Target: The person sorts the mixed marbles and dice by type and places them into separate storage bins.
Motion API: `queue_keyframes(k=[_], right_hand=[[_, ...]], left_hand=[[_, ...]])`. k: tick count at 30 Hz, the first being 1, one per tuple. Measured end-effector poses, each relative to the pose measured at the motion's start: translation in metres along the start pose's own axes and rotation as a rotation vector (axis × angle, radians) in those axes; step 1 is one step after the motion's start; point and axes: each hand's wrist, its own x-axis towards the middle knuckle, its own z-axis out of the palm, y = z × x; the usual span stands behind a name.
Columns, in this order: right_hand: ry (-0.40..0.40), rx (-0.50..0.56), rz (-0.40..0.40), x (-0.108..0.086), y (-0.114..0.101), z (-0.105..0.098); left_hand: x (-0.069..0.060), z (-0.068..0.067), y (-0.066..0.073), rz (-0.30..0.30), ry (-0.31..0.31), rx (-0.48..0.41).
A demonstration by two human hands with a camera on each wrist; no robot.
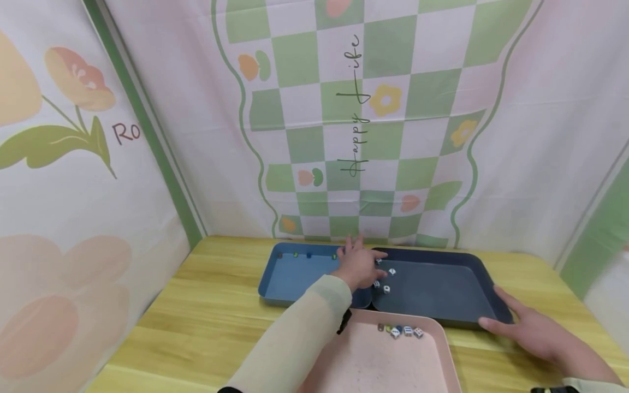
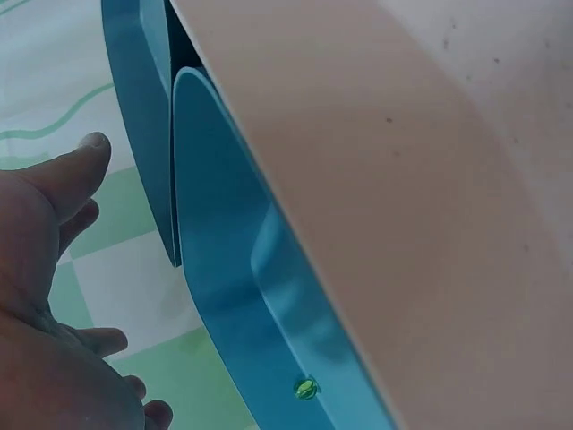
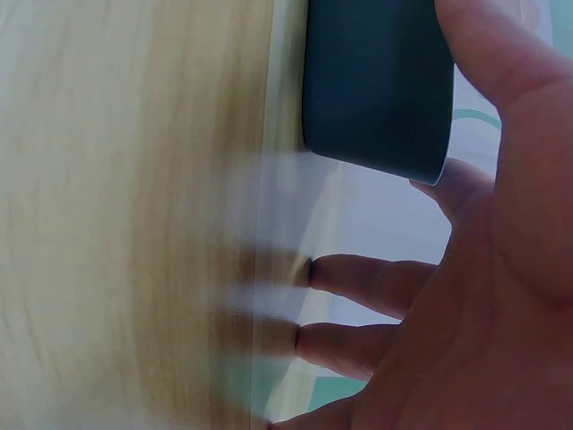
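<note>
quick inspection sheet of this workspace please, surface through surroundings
Surface: wood-grain table under three trays
Blue tray: small coloured pieces along far side
Dark tray: at least four white dice, left end
Pink tray: three white dice and more small pieces, far right corner
Clutter: nothing seen
Left hand: spread over where blue and dark trays meet; contact unclear
Right hand: touches dark tray's near right corner
Cables: nothing seen
Surroundings: printed curtain behind, lettered "Happy Life"

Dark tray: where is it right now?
In the head view, the dark tray lies right of centre on the table, beside the blue tray and beyond the pink tray, with the right hand at its right end.
</note>
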Motion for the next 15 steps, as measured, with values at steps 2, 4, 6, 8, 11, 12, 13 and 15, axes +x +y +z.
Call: queue_keyframes(k=[2,4,6,8,11,12,13,15], right_hand=[[0.007,-0.004,-0.007,-0.0003,0.0002,0.0002],[0.013,-0.008,-0.013,-0.0006,0.0005,0.0004],[0.012,-0.009,-0.014,-0.0006,0.0008,0.0005],[0.009,-0.008,-0.014,-0.0006,0.0009,0.0004],[-0.004,-0.005,-0.009,-0.0003,0.0005,-0.0002],[-0.007,-0.004,-0.007,-0.0002,0.0003,-0.0004],[-0.006,-0.004,-0.009,-0.0003,0.0002,-0.0005],[-0.007,-0.003,-0.010,-0.0002,-0.0002,-0.0008]], left_hand=[[0.0001,0.0007,-0.0010,0.001,-0.005,0.008],[-0.0010,0.0002,-0.0019,0.006,-0.015,0.009],[-0.0025,-0.0011,-0.0026,0.015,-0.028,0.000],[-0.0041,-0.0032,-0.0027,0.028,-0.042,-0.010],[-0.0066,-0.0060,-0.0023,0.053,-0.061,-0.022],[-0.0074,-0.0067,-0.0020,0.061,-0.067,-0.024],[-0.0081,-0.0073,-0.0016,0.072,-0.076,-0.024],[-0.0098,-0.0075,-0.0009,0.098,-0.093,-0.018]])
